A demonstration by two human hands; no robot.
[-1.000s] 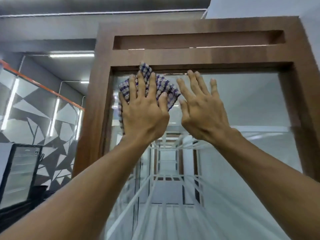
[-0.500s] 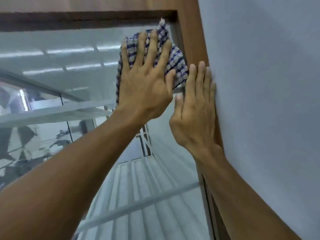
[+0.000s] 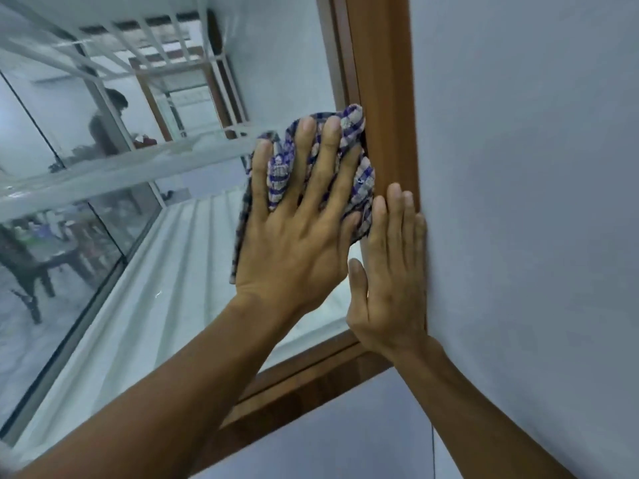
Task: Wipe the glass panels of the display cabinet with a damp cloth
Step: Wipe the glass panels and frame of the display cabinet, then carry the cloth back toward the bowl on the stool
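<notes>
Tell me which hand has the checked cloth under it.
The left hand, spread flat over the checked cloth on the glass; the right hand rests bare on the wooden frame.

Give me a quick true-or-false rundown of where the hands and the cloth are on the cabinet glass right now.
1. The left hand presses the checked cloth against the glass panel with its fingers spread. True.
2. The right hand holds a second cloth. False: it holds nothing and lies flat against the wooden frame, next to the wall.
3. The cloth sits at the left edge of the panel. False: it is at the right edge, touching the wooden frame.
4. The right hand's fingers are straight and point upward along the frame. True.
5. The cloth is plain white. False: it is checked in blue and white.
</notes>
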